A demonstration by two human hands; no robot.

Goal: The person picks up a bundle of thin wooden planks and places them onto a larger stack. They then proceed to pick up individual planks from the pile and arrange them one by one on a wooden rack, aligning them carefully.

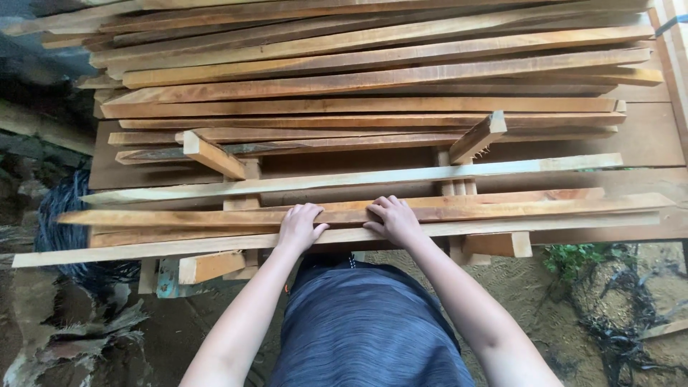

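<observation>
Two hands rest palm-down on the nearest strips of a wood stack. The left hand (299, 226) lies flat with fingers spread, its fingertips on a reddish-brown strip (502, 208) and its palm over the pale strip (143, 249) just nearer. The right hand (393, 220) sits just beside it, fingers curled over the far edge of the same reddish-brown strip; neither hand closes around anything. Both strips run left to right across the near edge of the stack, touching each other along their length. A further pale strip (358, 177) lies beyond them, tilted slightly, its right end farther than its left. Short cross blocks (212, 154) and (479, 136) stand at an angle between the layers. Farther back, a dense stack of long boards (373, 79) covers the wooden surface (645, 136). A small offcut (208, 266) hangs below the near edge at left. The person's grey garment (369, 322) fills the near centre. Bare ground with green plants (570, 258) lies at near right; dark bundled material (64, 215) lies at near left.
</observation>
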